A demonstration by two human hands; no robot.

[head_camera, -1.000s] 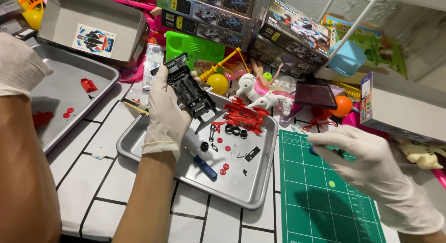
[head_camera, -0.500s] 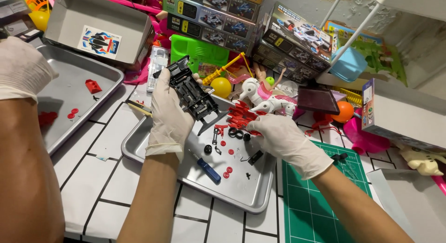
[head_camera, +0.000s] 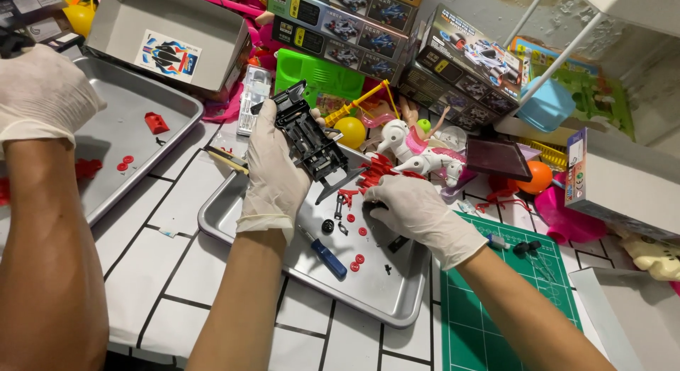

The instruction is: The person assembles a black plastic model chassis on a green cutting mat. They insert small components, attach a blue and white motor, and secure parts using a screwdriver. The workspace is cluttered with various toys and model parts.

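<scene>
Now down in the metal tray [head_camera: 397,300], the right hand [head_camera: 414,211], where a second ago it hung well off to the side above the green cutting mat [head_camera: 496,307]. Gloved in white, palm down, fingers curled over the red parts frame [head_camera: 372,174] at the tray's far edge; grip closing on something there, though whether anything is actually pinched cannot be told, fingertips hidden under the knuckles. Held up above the tray as before, the black toy car chassis [head_camera: 312,141], tilted, clasped firmly in the left hand [head_camera: 273,169], thumb and fingers wrapped round its side. Barely moved, that hand, across all three frames. Judging from the shift: a reach for a small piece from the tray, the chassis kept ready to receive it.

Scattered on the tray floor: small red discs [head_camera: 358,261], a black wheel [head_camera: 327,226], a blue-handled screwdriver [head_camera: 327,256] just beside the left wrist. Beyond the tray, a white toy horse [head_camera: 407,148] and a yellow ball [head_camera: 350,131], with stacked model-kit boxes [head_camera: 340,20] behind. At far left, another person's gloved hand [head_camera: 39,94] over a second tray [head_camera: 142,141], apart from this work.
</scene>
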